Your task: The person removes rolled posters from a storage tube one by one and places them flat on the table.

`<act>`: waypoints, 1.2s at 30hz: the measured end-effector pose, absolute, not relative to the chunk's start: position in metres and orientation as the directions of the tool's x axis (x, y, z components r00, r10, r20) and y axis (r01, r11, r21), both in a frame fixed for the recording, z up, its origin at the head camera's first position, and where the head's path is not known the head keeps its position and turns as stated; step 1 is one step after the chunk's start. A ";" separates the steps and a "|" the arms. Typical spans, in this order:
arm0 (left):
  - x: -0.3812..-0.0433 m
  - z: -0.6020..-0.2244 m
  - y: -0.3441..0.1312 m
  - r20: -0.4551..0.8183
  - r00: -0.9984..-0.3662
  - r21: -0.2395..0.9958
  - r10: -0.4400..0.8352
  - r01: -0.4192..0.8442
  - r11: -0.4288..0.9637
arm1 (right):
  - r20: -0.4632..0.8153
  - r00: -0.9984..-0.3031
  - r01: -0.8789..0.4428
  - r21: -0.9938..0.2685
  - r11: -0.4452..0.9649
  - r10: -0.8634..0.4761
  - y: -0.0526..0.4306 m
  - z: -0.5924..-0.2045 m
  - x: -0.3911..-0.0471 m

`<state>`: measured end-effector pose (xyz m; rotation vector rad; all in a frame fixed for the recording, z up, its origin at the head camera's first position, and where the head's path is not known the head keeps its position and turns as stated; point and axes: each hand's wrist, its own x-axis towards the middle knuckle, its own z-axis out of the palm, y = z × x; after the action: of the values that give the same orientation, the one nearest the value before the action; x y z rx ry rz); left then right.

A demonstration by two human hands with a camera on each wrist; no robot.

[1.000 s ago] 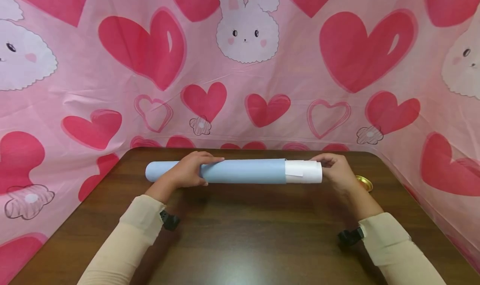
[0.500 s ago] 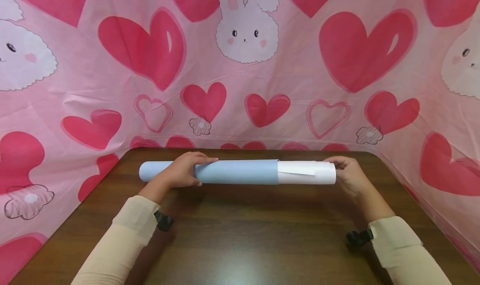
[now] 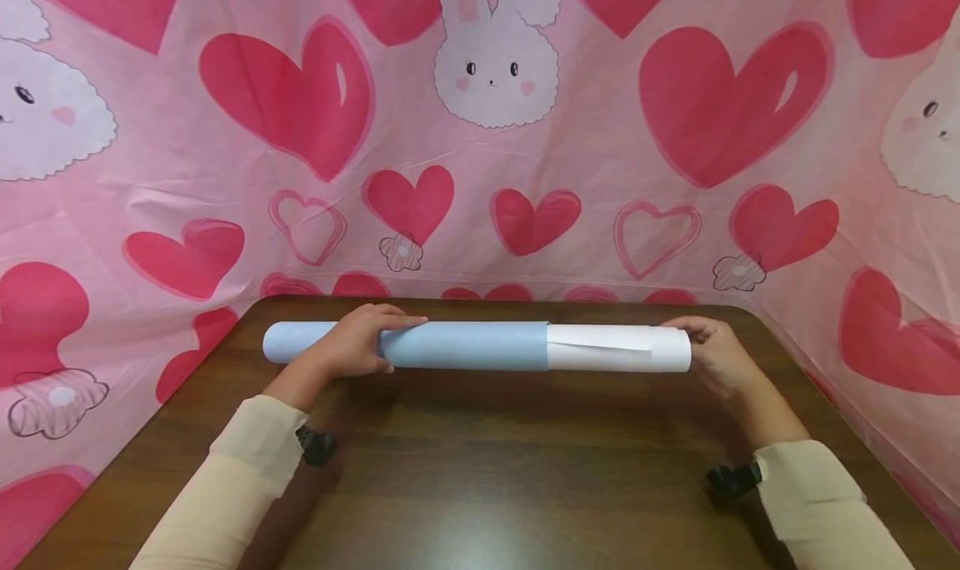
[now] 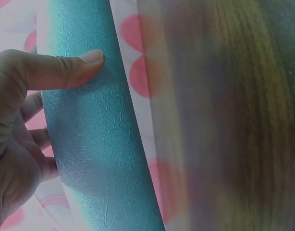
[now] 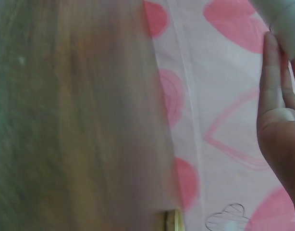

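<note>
A long light-blue tube (image 3: 472,345) lies level across the far part of the table in the head view. My left hand (image 3: 347,347) grips it left of its middle. The left wrist view shows the thumb (image 4: 73,70) across its creased, leathery surface (image 4: 106,159) and the other fingers behind. Out of the tube's right end sticks a roll of white paper (image 3: 603,360), with a loose edge along its side. At the roll's far right end, my right hand (image 3: 720,362) holds it, fingers at the rim. In the right wrist view, the fingertips (image 5: 271,43) meet the white roll (image 5: 282,21).
The brown wooden table (image 3: 480,470) has rounded far corners. Pink cloth (image 3: 480,212) with hearts and rabbits hangs around its back and sides. A small gold-coloured object (image 5: 172,220) shows at the bottom of the right wrist view, hidden behind the right hand in the head view.
My right hand has moved right with the white roll, and my left hand has moved left with the blue tube. More white paper shows out of the tube now.
</note>
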<state>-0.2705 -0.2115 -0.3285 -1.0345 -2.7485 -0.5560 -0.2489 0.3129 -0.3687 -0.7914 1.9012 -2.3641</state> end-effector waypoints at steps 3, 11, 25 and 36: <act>-0.267 -0.324 -0.212 0.269 -0.753 0.270 0.601 0.658 0.703 | 0.379 -0.858 -0.340 -0.925 -0.170 -0.346 0.320 -0.361 -0.248; -0.264 -0.318 -0.212 0.261 -0.760 0.199 0.595 0.646 0.737 | 0.561 -0.816 -0.571 -0.747 0.342 -0.137 0.313 -0.325 -0.236; -0.269 -0.311 -0.207 0.246 -0.774 0.234 0.584 0.632 0.739 | 0.615 -0.459 -0.772 0.081 0.630 -0.641 0.244 -0.314 -0.235; -0.269 -0.313 -0.207 0.254 -0.752 0.243 0.608 0.658 0.712 | 0.595 -0.498 -0.743 0.084 0.664 -0.631 0.247 -0.320 -0.239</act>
<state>-0.2688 -0.2073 -0.3125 -1.0286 -2.7616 -0.4813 -0.2391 0.2466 -0.3205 -1.5739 3.3922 -0.3621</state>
